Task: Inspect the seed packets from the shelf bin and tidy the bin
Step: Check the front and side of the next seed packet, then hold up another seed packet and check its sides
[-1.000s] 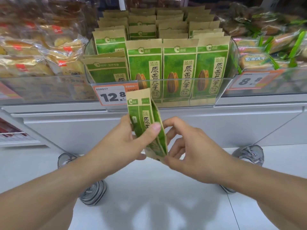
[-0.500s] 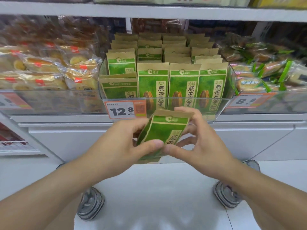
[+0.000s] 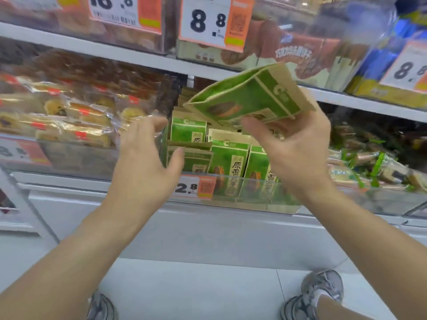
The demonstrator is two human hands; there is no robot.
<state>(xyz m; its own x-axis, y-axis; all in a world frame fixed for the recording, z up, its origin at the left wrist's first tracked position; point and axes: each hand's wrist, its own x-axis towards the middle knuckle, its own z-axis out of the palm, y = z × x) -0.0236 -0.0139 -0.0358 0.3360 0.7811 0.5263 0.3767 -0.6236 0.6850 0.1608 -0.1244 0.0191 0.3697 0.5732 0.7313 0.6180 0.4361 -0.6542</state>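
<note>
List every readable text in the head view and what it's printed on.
"8 8": white-and-orange price tag, upper shelf centre.
"18 .8": partly cut-off price tag, upper left.
"8.": price tag at the right edge, rest cut off.
"2.8": orange price tag on the clear bin front, first digit hidden by the left hand.
"原香": green-and-kraft seed packets in the bin.
Brown box lettering and the held green packet: blurred.

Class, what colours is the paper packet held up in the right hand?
Green panel with tan kraft borders; head view.
</note>
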